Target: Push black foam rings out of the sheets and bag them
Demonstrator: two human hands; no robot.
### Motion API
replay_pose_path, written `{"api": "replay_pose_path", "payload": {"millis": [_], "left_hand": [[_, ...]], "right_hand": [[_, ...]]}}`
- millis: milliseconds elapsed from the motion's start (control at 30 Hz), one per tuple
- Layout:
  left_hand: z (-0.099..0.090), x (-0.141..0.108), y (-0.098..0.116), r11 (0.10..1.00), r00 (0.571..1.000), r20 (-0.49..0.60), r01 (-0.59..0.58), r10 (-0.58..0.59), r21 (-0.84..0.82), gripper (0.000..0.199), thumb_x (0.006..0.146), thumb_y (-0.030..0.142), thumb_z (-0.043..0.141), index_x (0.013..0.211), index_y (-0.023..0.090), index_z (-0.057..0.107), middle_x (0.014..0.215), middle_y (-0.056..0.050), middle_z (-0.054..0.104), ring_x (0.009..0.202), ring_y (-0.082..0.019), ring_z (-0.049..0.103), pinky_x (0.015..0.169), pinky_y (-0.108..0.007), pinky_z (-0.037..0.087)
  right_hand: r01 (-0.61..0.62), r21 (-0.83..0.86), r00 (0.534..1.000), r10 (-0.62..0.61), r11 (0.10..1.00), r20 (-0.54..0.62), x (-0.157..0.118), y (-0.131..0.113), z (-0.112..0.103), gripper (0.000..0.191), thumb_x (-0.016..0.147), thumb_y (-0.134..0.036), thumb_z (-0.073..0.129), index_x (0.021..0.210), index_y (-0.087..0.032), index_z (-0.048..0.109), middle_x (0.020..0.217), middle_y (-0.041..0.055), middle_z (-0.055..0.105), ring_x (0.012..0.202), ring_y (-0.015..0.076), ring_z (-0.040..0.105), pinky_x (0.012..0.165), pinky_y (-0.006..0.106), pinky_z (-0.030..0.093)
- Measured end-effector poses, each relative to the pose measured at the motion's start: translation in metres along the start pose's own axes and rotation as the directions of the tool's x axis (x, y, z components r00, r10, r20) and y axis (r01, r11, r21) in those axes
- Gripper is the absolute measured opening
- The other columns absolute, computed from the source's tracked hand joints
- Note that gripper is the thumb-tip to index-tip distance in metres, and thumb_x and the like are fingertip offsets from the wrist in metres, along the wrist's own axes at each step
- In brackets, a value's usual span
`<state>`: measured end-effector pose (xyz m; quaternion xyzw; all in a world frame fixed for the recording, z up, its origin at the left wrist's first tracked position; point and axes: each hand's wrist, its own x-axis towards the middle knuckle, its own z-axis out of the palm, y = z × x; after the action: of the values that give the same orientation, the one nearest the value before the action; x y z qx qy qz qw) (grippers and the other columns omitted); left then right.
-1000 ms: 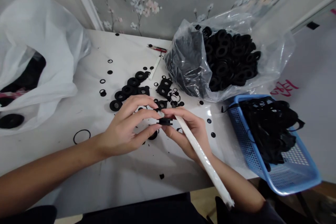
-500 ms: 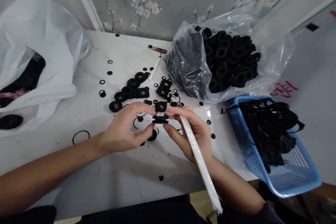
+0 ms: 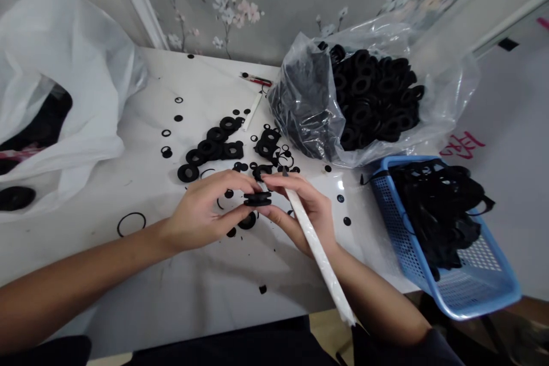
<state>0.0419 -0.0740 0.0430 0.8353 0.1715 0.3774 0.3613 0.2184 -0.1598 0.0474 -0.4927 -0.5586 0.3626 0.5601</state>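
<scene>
A black rubber grommet (image 3: 257, 200), seen edge-on with a groove round it, is pinched between both hands above the white table. My left hand (image 3: 199, 211) is closed on its left side with thumb and fingers. On the other side, my right hand (image 3: 306, 206) grips it with thumb and fingertips. A long white-wrapped stick with a dark pointed tip (image 3: 319, 257) also lies in my right hand, slanting down past the wrist. Just beyond the fingers, several more black rubber rings (image 3: 209, 148) and flat black pieces lie in a loose cluster.
A clear plastic bag (image 3: 306, 108) full of black rings stands at the back right. Black scraps fill part of a blue basket (image 3: 480, 297) on the right. A white bag (image 3: 81, 57) occupies the left. Thin rings, small discs, a white stick (image 3: 253, 110) and a red-and-black cutter (image 3: 256, 79) lie about.
Both hands have drawn closer together round the grommet, which has shifted slightly left and down. The white stick's pointed tip has moved left with my right hand.
</scene>
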Motion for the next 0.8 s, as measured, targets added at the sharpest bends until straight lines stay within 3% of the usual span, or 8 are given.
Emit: {"api": "replay_pose_path", "payload": {"millis": [233, 367, 467, 667, 800], "left_hand": [[0.002, -0.005, -0.005, 0.999, 0.999, -0.017, 0.043, -0.043, -0.031, 0.03, 0.08, 0.013, 0.069, 0.106, 0.022, 0.058, 0.097, -0.004, 0.07, 0.088, -0.018, 0.07, 0.077, -0.031, 0.059], [0.001, -0.005, -0.006, 0.996, 0.995, -0.052, -0.09, 0.09, -0.01, 0.043, 0.077, 0.008, 0.068, 0.116, 0.021, 0.056, 0.107, -0.008, 0.067, 0.099, -0.02, 0.066, 0.084, -0.035, 0.058], [-0.002, -0.003, -0.003, 0.984, 0.983, -0.05, -0.178, 0.179, 0.024, 0.032, 0.08, 0.007, 0.064, 0.11, 0.019, 0.06, 0.108, -0.009, 0.064, 0.099, -0.021, 0.064, 0.083, -0.035, 0.058], [-0.01, 0.005, -0.004, 0.957, 0.968, 0.066, -0.25, 0.243, 0.15, 0.017, 0.084, 0.01, 0.062, 0.097, 0.021, 0.066, 0.108, -0.007, 0.06, 0.097, -0.018, 0.063, 0.083, -0.033, 0.057], [-0.014, 0.008, -0.009, 0.962, 0.962, 0.145, -0.247, 0.23, 0.117, 0.021, 0.087, 0.014, 0.06, 0.107, 0.023, 0.062, 0.107, -0.007, 0.061, 0.097, -0.018, 0.063, 0.083, -0.034, 0.056]], "right_hand": [[0.042, -0.036, 0.999, -0.042, 0.998, -0.009, -0.001, 0.001, 0.002, 0.029, 0.078, -0.013, 0.075, 0.103, -0.028, 0.071, 0.089, 0.0018, 0.068, 0.08, 0.017, 0.066, 0.073, 0.034, 0.055], [0.1, -0.077, 0.995, -0.1, 0.992, -0.007, 0.0, 0.0, 0.002, 0.031, 0.078, -0.013, 0.075, 0.104, -0.028, 0.071, 0.087, 0.0009, 0.07, 0.073, 0.0152, 0.062, 0.067, 0.032, 0.054], [0.12, -0.094, 0.993, -0.118, 0.988, 0.024, 0.0, 0.001, 0.001, 0.032, 0.078, -0.011, 0.074, 0.106, -0.027, 0.07, 0.091, 0.0016, 0.072, 0.076, 0.0157, 0.061, 0.07, 0.033, 0.053], [0.059, -0.074, 0.997, -0.056, 0.996, 0.049, 0.0, 0.0, 0.001, 0.028, 0.078, -0.012, 0.074, 0.102, -0.025, 0.071, 0.089, 0.0026, 0.069, 0.078, 0.0155, 0.062, 0.072, 0.032, 0.053], [-0.157, 0.075, 0.987, 0.156, 0.985, 0.025, 0.003, 0.001, -0.001, 0.02, 0.076, -0.019, 0.077, 0.095, -0.026, 0.074, 0.08, -0.0006, 0.066, 0.066, 0.0118, 0.059, 0.061, 0.028, 0.05]]}}
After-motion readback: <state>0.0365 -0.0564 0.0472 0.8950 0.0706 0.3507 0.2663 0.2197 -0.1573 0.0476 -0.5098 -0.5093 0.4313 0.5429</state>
